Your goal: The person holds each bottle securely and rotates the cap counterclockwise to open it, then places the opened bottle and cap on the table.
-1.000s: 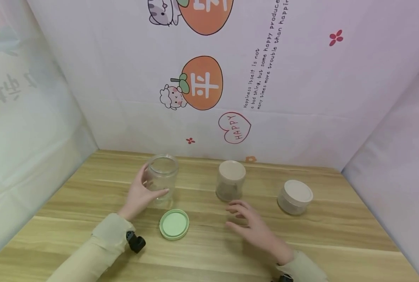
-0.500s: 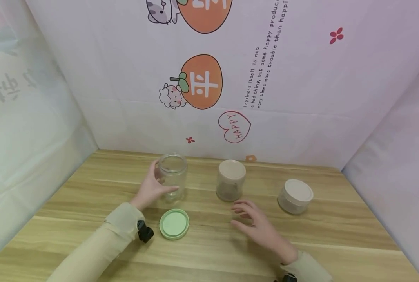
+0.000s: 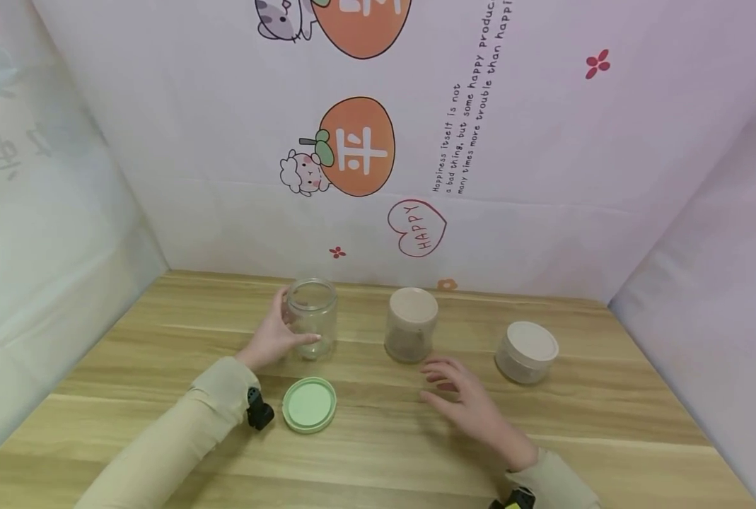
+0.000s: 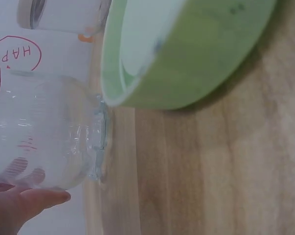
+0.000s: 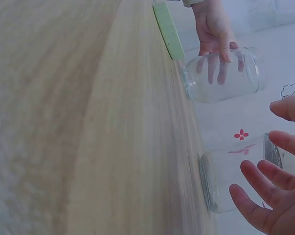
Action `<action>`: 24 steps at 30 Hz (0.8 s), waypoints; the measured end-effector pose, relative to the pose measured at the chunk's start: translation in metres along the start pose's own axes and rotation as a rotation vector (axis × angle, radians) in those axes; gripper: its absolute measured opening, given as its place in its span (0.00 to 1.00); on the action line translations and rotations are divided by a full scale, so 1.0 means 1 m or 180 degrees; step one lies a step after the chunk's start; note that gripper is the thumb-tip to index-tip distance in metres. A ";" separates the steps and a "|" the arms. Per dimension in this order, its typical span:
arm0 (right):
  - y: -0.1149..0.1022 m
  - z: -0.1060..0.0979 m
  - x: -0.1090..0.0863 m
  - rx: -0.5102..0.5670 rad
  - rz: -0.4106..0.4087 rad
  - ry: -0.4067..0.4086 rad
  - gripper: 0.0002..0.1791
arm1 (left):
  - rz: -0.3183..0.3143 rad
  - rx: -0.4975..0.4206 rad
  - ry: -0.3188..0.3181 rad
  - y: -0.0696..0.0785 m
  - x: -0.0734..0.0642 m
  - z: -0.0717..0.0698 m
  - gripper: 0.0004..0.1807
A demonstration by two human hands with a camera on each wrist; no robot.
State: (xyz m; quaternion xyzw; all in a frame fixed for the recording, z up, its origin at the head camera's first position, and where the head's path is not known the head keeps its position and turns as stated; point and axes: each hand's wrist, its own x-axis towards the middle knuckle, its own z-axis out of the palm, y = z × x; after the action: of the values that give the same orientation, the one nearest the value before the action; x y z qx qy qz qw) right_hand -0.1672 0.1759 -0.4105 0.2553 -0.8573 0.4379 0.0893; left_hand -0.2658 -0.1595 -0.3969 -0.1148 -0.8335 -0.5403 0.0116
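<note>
My left hand [image 3: 271, 339] grips a clear, lidless jar [image 3: 314, 318], thumb on the near side and fingers curled behind it. In the left wrist view this jar [image 4: 49, 129] stands upright with its base right at the tabletop. A green round lid [image 3: 310, 405] lies on the table in front of the jar, its hollow side up. My right hand [image 3: 463, 406] hovers over the table with loosely bent fingers and holds nothing. Nearest to it is a clear jar with a pale lid [image 3: 411, 326], just beyond the fingertips.
Off to the right stands a low jar with a pale lid [image 3: 527, 352]. Behind the wooden table [image 3: 378, 459] rises a white printed cloth [image 3: 511, 247], with plain cloth walls on both sides.
The jar in my left hand has moved right, to a spot just behind the green lid, and its base has come to the table. My right hand has shifted slightly right.
</note>
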 end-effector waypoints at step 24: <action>0.002 0.002 0.001 0.0009 -0.0047 -0.0044 0.17 | -0.0228 0.0141 -0.0117 -0.003 0.007 -0.002 0.59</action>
State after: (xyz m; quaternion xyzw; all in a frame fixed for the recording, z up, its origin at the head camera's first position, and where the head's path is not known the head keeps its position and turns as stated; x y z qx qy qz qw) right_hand -0.1691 0.1746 -0.4131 0.2649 -0.8554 0.4367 0.0862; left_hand -0.2738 -0.1613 -0.3973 -0.0945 -0.8489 -0.5196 -0.0205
